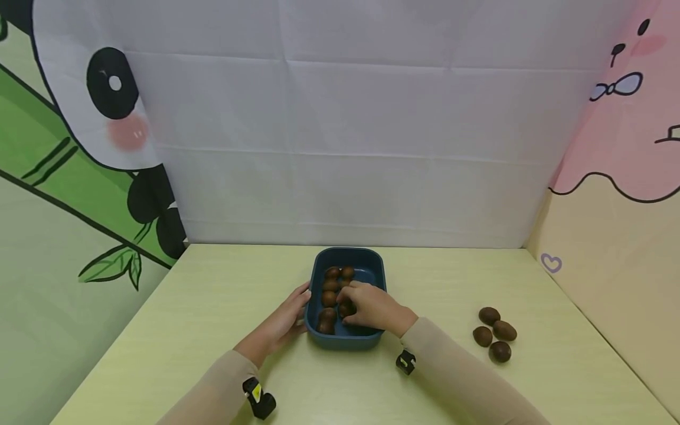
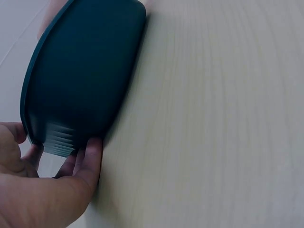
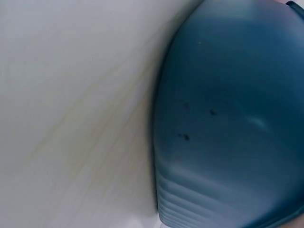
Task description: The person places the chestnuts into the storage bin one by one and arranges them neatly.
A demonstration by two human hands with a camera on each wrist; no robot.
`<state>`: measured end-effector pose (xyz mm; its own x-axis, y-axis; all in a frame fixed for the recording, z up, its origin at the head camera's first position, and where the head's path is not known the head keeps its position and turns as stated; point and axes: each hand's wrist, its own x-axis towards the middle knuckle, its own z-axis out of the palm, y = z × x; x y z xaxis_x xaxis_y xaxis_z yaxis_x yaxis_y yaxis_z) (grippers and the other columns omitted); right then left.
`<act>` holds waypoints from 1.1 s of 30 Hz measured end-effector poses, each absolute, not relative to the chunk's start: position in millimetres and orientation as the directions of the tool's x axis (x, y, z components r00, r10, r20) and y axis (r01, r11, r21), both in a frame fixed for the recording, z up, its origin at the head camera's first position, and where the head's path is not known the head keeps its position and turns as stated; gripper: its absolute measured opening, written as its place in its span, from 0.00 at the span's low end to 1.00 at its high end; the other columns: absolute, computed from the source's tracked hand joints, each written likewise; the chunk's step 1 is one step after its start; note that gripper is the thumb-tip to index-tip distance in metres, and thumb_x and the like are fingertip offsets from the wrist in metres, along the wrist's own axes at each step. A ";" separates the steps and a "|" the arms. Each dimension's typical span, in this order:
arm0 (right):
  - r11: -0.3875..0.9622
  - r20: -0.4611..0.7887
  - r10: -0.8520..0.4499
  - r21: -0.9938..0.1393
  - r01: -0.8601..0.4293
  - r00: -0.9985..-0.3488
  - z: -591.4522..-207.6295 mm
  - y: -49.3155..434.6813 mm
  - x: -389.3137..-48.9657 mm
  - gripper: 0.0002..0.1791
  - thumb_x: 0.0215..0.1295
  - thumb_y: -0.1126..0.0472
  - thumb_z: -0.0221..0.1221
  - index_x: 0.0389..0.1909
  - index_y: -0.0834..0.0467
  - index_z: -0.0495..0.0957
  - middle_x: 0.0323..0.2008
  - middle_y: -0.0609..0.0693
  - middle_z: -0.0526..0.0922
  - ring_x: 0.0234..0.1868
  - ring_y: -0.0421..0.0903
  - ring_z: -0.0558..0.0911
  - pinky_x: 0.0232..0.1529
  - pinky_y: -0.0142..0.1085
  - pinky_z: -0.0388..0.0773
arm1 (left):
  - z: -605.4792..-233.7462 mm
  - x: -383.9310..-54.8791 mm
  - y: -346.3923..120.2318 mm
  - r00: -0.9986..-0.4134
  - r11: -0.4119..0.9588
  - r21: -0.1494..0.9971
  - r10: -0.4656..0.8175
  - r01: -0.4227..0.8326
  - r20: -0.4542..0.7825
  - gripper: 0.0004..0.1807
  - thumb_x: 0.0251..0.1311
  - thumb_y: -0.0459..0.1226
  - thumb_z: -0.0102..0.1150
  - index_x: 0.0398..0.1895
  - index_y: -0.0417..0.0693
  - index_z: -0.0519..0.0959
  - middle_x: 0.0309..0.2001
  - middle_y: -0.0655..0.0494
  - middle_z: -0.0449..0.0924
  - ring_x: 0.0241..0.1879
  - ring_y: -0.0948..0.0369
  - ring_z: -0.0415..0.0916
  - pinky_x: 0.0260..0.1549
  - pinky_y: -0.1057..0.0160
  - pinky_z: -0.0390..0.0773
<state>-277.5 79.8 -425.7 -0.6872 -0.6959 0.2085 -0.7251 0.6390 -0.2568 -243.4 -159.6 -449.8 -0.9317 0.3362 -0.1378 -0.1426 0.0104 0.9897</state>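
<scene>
A dark blue rectangular container [image 1: 372, 341] stands on the table, with several smooth, round brown fruits [image 1: 329, 298], possibly passion fruit, mostly along its left side. My left hand [image 1: 284, 321] touches the container's left outer wall. In the left wrist view its fingers [image 2: 92, 156] press against the outside, with none hooked over into the container. My right hand [image 1: 376, 308] reaches inside over the right rim, thumb and fingers around one brown fruit [image 1: 346, 309]. In the right wrist view the container's outer wall [image 3: 228, 123] hides that hand's fingers.
Several more brown fruits [image 1: 499, 330] lie in a loose group on the right of the pale yellow table [image 1: 435, 383]. A white panel [image 1: 340, 147] rises along the table's back edge. Cartoon-painted walls flank both sides. Each sleeve carries a black wrist device [image 1: 258, 398].
</scene>
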 end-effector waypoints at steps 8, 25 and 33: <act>0.624 0.225 -0.701 -0.265 -0.735 -0.677 -424.7 80.7 -276.1 0.21 0.55 0.56 0.75 0.49 0.55 0.83 0.41 0.47 0.79 0.40 0.41 0.78 0.40 0.33 0.78 | -451.5 -243.7 -159.0 -0.933 0.015 0.990 0.332 -0.141 -0.138 0.33 0.80 0.50 0.37 0.81 0.52 0.45 0.74 0.37 0.57 0.71 0.40 0.59 0.63 0.40 0.66; 0.563 0.207 -0.713 -0.400 -0.723 -0.670 -401.2 105.7 -265.6 0.21 0.62 0.60 0.70 0.55 0.60 0.79 0.49 0.53 0.81 0.49 0.52 0.81 0.47 0.38 0.79 | -451.7 -242.5 -158.8 -0.938 0.017 0.990 0.319 -0.138 -0.136 0.33 0.80 0.50 0.37 0.81 0.52 0.46 0.74 0.37 0.57 0.70 0.40 0.60 0.62 0.39 0.67; 0.584 0.221 -0.689 -0.395 -0.709 -0.690 -384.7 132.0 -252.4 0.21 0.63 0.60 0.69 0.56 0.57 0.78 0.51 0.49 0.80 0.48 0.47 0.81 0.47 0.37 0.79 | -452.1 -244.4 -158.5 -0.941 0.027 0.990 0.310 -0.136 -0.138 0.33 0.80 0.50 0.37 0.81 0.52 0.46 0.73 0.38 0.58 0.70 0.41 0.61 0.62 0.40 0.67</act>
